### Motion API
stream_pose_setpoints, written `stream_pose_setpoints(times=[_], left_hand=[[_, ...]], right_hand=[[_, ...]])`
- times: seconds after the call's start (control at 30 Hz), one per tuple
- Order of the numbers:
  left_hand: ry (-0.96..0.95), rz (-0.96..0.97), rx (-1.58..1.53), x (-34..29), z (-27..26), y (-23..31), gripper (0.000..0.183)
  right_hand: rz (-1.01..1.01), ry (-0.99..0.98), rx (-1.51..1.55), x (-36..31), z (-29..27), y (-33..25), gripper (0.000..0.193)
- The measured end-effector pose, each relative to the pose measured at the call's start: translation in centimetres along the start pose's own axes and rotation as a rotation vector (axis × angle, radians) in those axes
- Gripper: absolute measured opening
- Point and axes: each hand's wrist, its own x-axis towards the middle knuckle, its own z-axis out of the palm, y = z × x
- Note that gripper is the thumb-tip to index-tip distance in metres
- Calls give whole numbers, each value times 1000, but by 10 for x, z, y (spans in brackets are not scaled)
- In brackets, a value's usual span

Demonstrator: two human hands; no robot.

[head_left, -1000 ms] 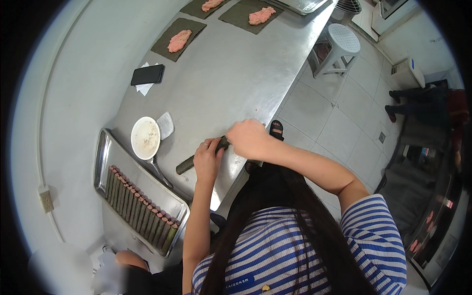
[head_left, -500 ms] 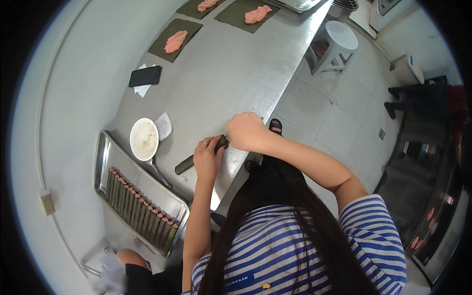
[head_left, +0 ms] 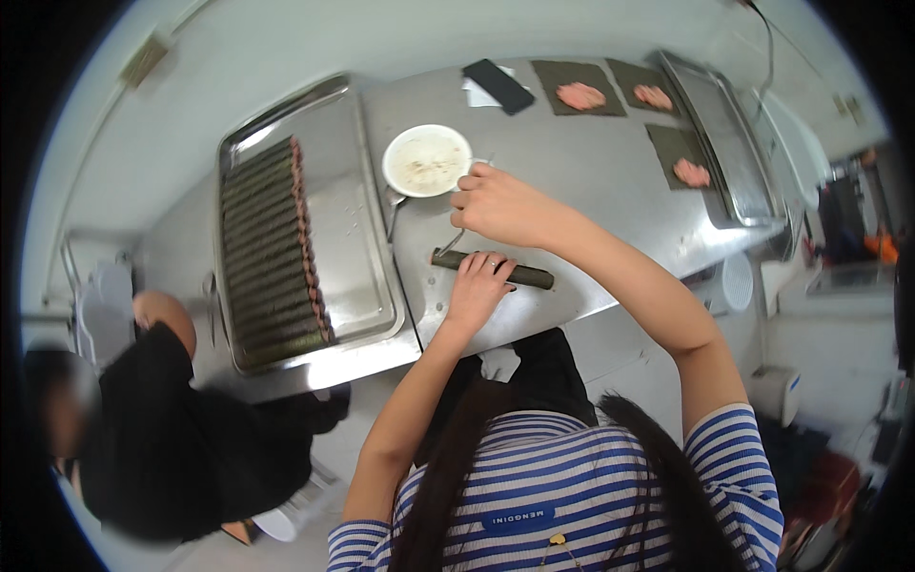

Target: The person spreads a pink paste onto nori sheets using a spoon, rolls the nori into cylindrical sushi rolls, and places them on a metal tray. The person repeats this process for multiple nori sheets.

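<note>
Left grip (head_left: 481, 284) clamped over green roll (head_left: 534, 276), right grip (head_left: 491, 203) pinched on thin metal tool (head_left: 452, 244) by roll's end. We should steady lightly, without squashing.

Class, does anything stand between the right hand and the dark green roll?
Only the metal tool in the right hand, slanting toward the left end of the dark green roll. Nothing else visible intervenes; the left hand rests on the roll.
</note>
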Motion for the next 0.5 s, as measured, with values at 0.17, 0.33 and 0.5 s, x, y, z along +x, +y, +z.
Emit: stream_pose_setpoints(times=[0.17, 0.33, 0.5], left_hand=[[108, -26, 7, -7, 9, -9, 43], [140, -75, -17, -11, 13, -13, 42], [131, -67, -6, -10, 11, -15, 39]], right_hand=[[-311, -80, -105, 65, 36, -2, 7], [-429, -197, -146, 91, 61, 8, 9], [-461, -237, -117, 101, 77, 9, 11]])
